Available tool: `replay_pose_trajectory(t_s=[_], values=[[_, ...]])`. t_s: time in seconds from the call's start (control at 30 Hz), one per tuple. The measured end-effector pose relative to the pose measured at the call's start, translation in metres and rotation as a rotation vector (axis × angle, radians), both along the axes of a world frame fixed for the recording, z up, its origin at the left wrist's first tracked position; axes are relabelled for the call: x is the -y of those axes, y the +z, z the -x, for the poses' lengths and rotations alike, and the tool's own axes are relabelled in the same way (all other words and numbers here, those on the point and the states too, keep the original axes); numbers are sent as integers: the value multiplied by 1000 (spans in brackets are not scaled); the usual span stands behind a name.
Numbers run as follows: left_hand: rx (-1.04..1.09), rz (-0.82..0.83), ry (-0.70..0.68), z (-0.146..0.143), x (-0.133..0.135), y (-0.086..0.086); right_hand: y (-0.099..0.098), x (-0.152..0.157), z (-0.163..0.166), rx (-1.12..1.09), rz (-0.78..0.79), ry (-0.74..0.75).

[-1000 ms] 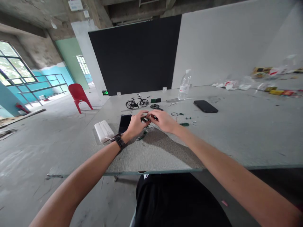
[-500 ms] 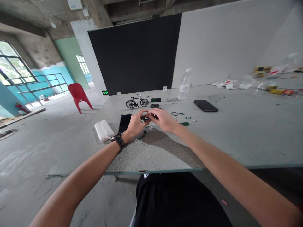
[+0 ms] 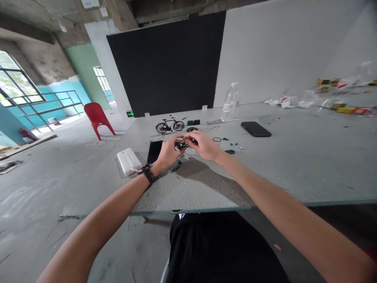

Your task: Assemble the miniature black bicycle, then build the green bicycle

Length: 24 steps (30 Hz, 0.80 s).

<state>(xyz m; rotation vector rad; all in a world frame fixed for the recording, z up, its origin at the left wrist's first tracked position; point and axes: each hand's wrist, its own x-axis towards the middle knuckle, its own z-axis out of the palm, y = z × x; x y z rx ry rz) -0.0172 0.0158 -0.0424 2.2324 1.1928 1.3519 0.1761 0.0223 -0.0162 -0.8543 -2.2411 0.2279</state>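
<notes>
My left hand [image 3: 167, 152], with a dark watch on its wrist, grips a small dark green model bicycle part [image 3: 180, 145] just above the table. My right hand [image 3: 204, 145] is closed in a pinch against that part's right side; whatever sits between its fingertips is hidden. Behind the hands a finished-looking black model bicycle [image 3: 170, 125] stands upright. A loose model wheel [image 3: 192, 129] lies to its right, partly behind my right hand. Curved green pieces [image 3: 176, 166] rest below my hands. Right of them are a thin black ring [image 3: 217, 139] and a flat green piece [image 3: 230, 152].
A dark phone [image 3: 154, 152] and a white oblong case [image 3: 129, 161] lie by my left wrist. Another black phone [image 3: 255, 129] and a clear water bottle [image 3: 230, 103] are to the right. Crumpled wrappers [image 3: 287, 102] lie farther off. The table's edge [image 3: 206, 210] is before my lap.
Both hands stay together at the green part, with slight finger movement at the right hand. The whole view has shifted a little.
</notes>
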Motion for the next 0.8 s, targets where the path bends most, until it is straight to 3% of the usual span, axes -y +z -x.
replay_pose_trajectory(t_s=[0.3, 0.43, 0.57, 0.8], values=[[119, 89, 14, 1, -1, 2, 3, -11, -18, -10, 29, -113], [242, 211, 36, 2, -5, 2, 6, -11, -23, -8, 42, -138], [426, 366, -9, 2, -8, 3, 6, -8, -18, 10, 49, -107], [595, 462, -26, 0, -9, 5, 5, -3, -11, 91, 117, -34]])
